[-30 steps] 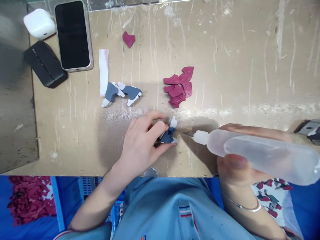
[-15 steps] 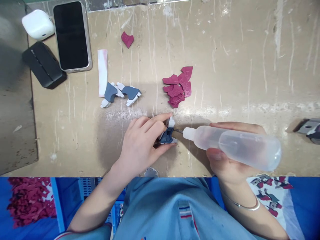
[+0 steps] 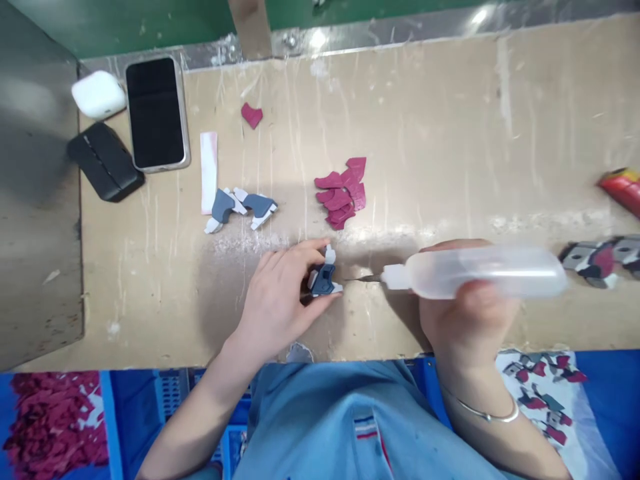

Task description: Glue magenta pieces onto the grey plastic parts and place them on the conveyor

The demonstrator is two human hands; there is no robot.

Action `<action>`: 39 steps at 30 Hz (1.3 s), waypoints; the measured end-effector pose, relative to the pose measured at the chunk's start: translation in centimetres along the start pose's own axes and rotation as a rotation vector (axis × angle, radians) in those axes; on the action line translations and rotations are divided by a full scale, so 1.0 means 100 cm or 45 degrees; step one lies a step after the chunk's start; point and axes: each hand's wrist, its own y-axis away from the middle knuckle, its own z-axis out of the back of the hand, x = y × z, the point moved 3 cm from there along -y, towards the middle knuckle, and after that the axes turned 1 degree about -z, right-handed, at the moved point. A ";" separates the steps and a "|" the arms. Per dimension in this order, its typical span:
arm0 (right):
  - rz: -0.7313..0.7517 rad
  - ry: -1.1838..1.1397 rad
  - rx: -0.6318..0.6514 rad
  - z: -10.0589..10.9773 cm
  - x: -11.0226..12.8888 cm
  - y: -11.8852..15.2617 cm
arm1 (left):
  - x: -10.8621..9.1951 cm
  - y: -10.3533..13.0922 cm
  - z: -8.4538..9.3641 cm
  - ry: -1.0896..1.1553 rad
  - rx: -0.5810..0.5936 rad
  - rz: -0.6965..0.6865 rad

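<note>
My left hand grips a small blue-and-white plastic part between thumb and fingers, low over the table. In my right hand is a translucent squeeze bottle, lying nearly level with its thin dark nozzle tip pointing left. A short gap separates the tip from the held part. Behind my left hand rest two similar blue-and-white parts. A pile of maroon pieces sits beyond the held part, and a single maroon piece lies farther back.
At the back left are a phone, a white case and a black case, beside a metal box. A white strip lies nearby. Assembled parts and a red object are at the right edge. Blue bins stand below the table.
The bottle's nozzle has pulled away to the right from the held part, and the bottle is now more level. The camera view has shifted, showing more of the table's back and right side.
</note>
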 end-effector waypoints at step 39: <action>0.804 0.929 0.701 -0.039 0.040 -0.001 | 0.002 0.015 -0.014 0.594 -0.129 0.428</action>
